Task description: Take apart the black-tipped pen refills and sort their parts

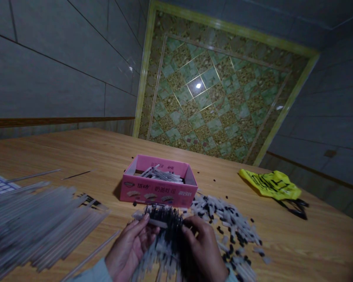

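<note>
My left hand (133, 244) is closed, its thumb pressing a short, pale translucent tube (157, 223) against the fingers. The tube lies roughly level, above a heap of thin dark rods with pale ends (167, 235). To the right of that heap, my right hand (201, 244) has its thumb and forefinger pinched at the dark rods; anything between these fingertips is too small or hidden to make out. Just beyond both hands stands an open pink box (160, 192) with pale sticks (161, 174) inside.
Long clear tubes (47, 219) lie in a broad pile at left, near a blue-and-white checked item (1, 186). Small white and black pieces (226, 215) are scattered at right. A yellow bag (270, 186) with black handles lies farther right on the wooden table (85, 152).
</note>
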`<state>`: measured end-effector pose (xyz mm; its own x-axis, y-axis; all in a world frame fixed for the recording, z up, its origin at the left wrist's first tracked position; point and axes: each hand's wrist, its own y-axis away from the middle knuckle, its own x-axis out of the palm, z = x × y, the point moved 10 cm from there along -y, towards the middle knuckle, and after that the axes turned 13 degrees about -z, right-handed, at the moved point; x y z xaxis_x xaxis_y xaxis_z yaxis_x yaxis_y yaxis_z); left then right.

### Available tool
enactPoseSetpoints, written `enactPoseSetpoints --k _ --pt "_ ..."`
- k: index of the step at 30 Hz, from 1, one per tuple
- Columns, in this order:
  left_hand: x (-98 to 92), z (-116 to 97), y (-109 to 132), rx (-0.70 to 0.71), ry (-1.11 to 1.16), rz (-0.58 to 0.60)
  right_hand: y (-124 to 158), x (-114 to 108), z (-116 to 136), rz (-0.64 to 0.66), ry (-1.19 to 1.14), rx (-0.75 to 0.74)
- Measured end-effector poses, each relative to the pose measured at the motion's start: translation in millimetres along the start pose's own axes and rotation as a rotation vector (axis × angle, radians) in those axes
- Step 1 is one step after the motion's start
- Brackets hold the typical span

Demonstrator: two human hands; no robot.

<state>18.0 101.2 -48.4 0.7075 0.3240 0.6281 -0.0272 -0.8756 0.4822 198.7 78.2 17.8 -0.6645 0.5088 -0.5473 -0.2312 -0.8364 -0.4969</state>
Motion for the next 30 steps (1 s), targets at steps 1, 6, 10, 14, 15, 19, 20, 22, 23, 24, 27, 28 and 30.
enactPoseSetpoints --k 1,6,10,14,15,19,20,22,23,24,27,28,30 --pt "-0.2 -0.3 0.3 0.002 -0.004 -0.002 -6.6 -11.3 -4.1 -0.04 0.139 -0.039" --pt "-0.5 -0.8 -0.4 0.013 -0.001 0.004 -21.3 -31.0 -42.5 -0.01 0.618 -0.035" --pt "-3.0 -0.5 -0.8 0.002 0.002 -0.028 -18.5 -27.0 -50.9 -0.014 0.629 -0.028" --pt "-2.4 0.8 -0.6 0.005 -0.012 -0.018 -13.7 -21.9 -32.7 -0.059 0.489 -0.041" --pt "-2.0 1.1 -1.1 0.013 -0.019 -0.008 -11.6 -19.5 -25.0 -0.07 0.333 -0.024" --pt "-0.3 1.9 -4.1 0.058 -0.057 0.049 3.9 6.2 -2.6 0.004 -0.495 0.221" --pt "0.4 2.0 -4.4 0.067 -0.066 0.063 8.3 12.9 2.3 0.03 -0.596 0.263" --pt "2.0 1.7 -3.9 0.081 -0.079 0.083 14.8 20.4 8.7 0.047 -0.668 0.3" --pt "2.8 1.4 -3.1 0.086 -0.084 0.09 16.5 21.0 10.2 0.038 -0.669 0.298" --pt "3.6 1.1 -2.0 0.09 -0.09 0.095 17.5 20.7 10.3 0.024 -0.667 0.297" --pt "5.2 0.1 0.8 0.099 -0.107 0.096 19.1 19.1 6.9 -0.013 -0.676 0.306" --pt "5.7 0.0 1.4 0.101 -0.114 0.097 19.4 18.5 5.7 -0.025 -0.679 0.311" --pt "5.9 0.4 1.9 0.1 -0.125 0.097 19.7 16.4 4.5 -0.053 -0.665 0.315"
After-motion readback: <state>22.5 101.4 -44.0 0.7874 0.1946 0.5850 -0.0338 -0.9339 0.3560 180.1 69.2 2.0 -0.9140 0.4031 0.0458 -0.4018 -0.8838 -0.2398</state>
